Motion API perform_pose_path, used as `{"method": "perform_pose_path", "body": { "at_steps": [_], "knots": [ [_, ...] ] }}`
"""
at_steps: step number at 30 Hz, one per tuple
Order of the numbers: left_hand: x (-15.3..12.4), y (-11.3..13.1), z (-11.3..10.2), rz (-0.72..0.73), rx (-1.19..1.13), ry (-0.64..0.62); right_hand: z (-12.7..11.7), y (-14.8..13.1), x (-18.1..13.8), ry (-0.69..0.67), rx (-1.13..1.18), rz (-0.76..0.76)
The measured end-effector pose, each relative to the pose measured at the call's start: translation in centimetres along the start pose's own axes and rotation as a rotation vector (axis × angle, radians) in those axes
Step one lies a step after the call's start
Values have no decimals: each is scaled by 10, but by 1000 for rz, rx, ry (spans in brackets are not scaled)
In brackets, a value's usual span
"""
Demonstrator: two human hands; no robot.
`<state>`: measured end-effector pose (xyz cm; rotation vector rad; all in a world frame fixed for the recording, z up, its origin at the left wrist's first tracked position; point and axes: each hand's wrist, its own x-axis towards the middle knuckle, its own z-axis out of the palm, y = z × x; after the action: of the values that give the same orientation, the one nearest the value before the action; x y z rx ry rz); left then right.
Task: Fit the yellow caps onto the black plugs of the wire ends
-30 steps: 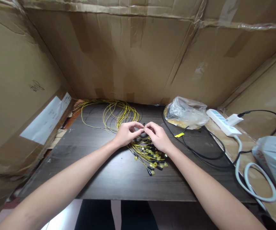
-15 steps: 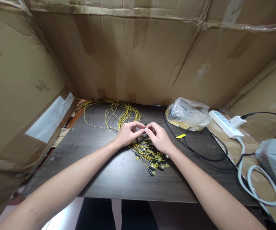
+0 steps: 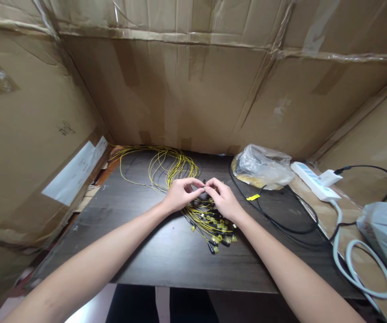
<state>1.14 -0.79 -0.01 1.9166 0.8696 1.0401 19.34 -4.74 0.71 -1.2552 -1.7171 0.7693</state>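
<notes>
Yellow wires (image 3: pixel 210 220) lie bundled on the counter (image 3: pixel 146 251). Left hand (image 3: pixel 180 195) and right hand (image 3: pixel 225 199) still pinch one wire end. White label (image 3: pixel 75 172) print is unreadable.

Taped cardboard walls (image 3: pixel 186 89) enclose a dark wooden table (image 3: pixel 129 233); light dim.

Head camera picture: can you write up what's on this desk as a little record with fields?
Setting: dark table walled by cardboard
Left hand: pinches small dark wire end
Right hand: pinches the same end
Under hands: yellow wires, looped, capped ends fanned toward the person
Right side: plastic bag, white power strip, black cable
</notes>
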Motion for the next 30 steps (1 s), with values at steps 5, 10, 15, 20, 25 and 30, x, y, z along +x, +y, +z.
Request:
{"method": "perform_pose_path", "body": {
  "at_steps": [5, 10, 15, 20, 25, 30],
  "knots": [
    [-1, -1, 1, 26, 27, -23, 0, 2, 1, -47, -9, 14],
    [0, 0, -1, 14, 34, -22, -2, 1, 0, -15, -30, -3],
    [1, 1, -1, -17, -11, -16, -1, -1, 0, 13, -50, -25],
    [1, 1, 0, -37, -32, -18, -1, -1, 0, 32, -68, -43],
    [1, 0, 0, -19, 2, -25, 0, 2, 0, -19, -95, -26],
    [0, 2, 0, -22, -5, -17, 0, 1, 1, -28, -89, -3]
  ]
}}
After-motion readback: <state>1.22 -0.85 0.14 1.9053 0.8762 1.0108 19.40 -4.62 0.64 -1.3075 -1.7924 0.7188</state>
